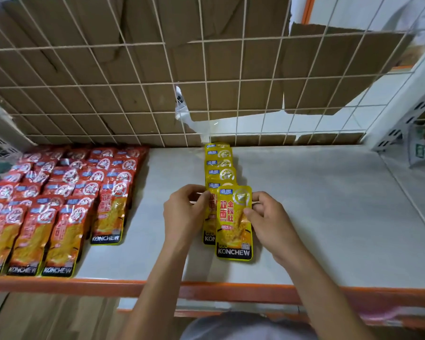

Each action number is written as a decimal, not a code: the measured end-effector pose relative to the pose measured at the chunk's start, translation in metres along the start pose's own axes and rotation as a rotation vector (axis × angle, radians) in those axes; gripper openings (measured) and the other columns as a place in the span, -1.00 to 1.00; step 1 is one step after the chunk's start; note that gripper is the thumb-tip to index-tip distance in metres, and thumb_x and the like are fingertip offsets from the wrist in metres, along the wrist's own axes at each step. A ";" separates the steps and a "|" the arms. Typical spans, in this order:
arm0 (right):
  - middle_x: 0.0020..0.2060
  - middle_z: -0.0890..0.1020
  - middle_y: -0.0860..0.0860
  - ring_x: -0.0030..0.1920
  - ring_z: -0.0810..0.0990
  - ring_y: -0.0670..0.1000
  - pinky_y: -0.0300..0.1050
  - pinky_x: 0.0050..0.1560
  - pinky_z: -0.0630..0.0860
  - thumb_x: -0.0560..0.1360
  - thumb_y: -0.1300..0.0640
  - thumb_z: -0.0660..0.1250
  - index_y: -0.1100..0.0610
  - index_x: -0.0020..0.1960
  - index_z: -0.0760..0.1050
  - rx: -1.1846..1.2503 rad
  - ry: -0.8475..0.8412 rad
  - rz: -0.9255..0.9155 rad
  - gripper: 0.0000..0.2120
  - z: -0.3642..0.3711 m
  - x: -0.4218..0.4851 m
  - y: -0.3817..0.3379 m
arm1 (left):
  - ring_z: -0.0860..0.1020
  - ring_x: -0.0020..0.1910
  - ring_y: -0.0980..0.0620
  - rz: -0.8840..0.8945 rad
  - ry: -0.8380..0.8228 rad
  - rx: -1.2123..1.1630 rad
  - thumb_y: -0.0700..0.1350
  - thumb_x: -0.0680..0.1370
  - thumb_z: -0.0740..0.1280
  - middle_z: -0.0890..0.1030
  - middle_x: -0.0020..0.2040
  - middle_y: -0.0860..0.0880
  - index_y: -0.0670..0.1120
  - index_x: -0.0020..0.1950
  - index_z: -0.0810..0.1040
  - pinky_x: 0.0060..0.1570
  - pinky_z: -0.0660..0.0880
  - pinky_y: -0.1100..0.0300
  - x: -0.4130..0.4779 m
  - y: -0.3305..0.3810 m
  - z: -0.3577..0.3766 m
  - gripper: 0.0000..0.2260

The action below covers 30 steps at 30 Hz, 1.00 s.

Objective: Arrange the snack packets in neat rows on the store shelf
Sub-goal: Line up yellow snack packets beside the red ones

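A yellow row (218,165) runs from the wire back (133,94) toward the orange lip (84,283). The right hand (270,224) has a pinch grip on the front packet (234,227) at its right edge, the left hand (182,212) on the row's left edge. Red packets (59,192) fill the left; bare shelf (317,204) lies open to the right.

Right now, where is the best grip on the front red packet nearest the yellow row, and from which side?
Probably pinch the front red packet by its right long edge, from the right: it lies flat atop its row, bare shelf on that side, other red packets close on its left.
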State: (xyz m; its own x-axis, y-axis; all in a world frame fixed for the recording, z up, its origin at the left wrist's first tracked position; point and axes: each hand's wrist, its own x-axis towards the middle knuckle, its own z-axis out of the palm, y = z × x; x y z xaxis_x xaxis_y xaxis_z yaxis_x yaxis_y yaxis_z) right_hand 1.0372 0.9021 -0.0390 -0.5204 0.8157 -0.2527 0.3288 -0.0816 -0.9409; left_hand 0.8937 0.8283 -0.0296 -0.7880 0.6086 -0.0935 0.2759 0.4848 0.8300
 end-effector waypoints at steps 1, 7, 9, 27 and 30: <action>-0.22 0.69 0.00 -0.16 0.67 0.05 0.17 -0.01 0.57 0.53 0.29 0.24 0.01 -0.06 0.46 -0.004 -0.011 0.001 -0.81 0.002 0.000 0.000 | 0.59 -0.22 0.16 0.001 0.000 0.002 -0.06 0.50 0.37 0.66 -0.21 0.07 0.01 -0.06 0.65 -0.21 0.49 0.25 0.000 0.000 0.000 -0.92; -0.15 0.64 0.05 -0.15 0.65 0.10 0.19 -0.03 0.57 0.42 0.30 0.38 -0.10 -0.03 0.44 -0.064 -0.046 -0.015 -0.68 0.011 -0.001 0.001 | 0.63 -0.26 0.05 -0.011 -0.008 -0.020 -0.06 0.49 0.38 0.66 -0.23 0.06 0.03 -0.10 0.64 -0.19 0.60 0.02 0.000 -0.003 -0.001 -0.95; -0.17 0.63 0.05 -0.20 0.63 0.08 0.16 -0.06 0.58 0.41 0.29 0.40 -0.10 -0.01 0.44 -0.093 -0.044 -0.021 -0.67 0.014 -0.001 0.001 | 0.63 -0.28 0.02 -0.013 -0.005 -0.026 -0.06 0.49 0.38 0.66 -0.24 0.06 0.04 -0.11 0.63 -0.21 0.60 -0.03 0.000 -0.003 -0.001 -0.96; -0.32 0.52 -0.12 -0.35 0.48 -0.15 -0.21 -0.22 0.46 0.42 0.12 0.44 0.04 0.19 0.41 -0.336 0.052 -0.126 -0.62 0.010 -0.010 -0.014 | 0.61 -0.13 0.02 0.037 0.070 0.088 -0.15 0.53 0.31 0.66 -0.12 0.01 -0.05 -0.01 0.63 -0.08 0.51 0.13 -0.008 0.003 -0.002 -0.88; -0.33 0.51 -0.15 -0.36 0.49 -0.18 -0.34 -0.28 0.41 0.46 0.11 0.40 0.07 0.15 0.45 -0.323 0.107 -0.166 -0.72 0.004 -0.012 -0.013 | 0.60 -0.11 0.00 0.084 0.148 0.168 -0.16 0.53 0.29 0.66 -0.06 0.00 -0.05 0.03 0.63 -0.12 0.42 0.19 -0.010 0.003 0.000 -0.85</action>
State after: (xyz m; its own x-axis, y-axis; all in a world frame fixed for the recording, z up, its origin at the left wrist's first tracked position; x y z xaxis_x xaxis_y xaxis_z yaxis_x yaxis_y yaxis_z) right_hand 1.0362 0.8909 -0.0241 -0.5080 0.8592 -0.0613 0.4874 0.2281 -0.8429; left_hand 0.9028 0.8236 -0.0263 -0.8270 0.5586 0.0641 0.4220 0.5412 0.7273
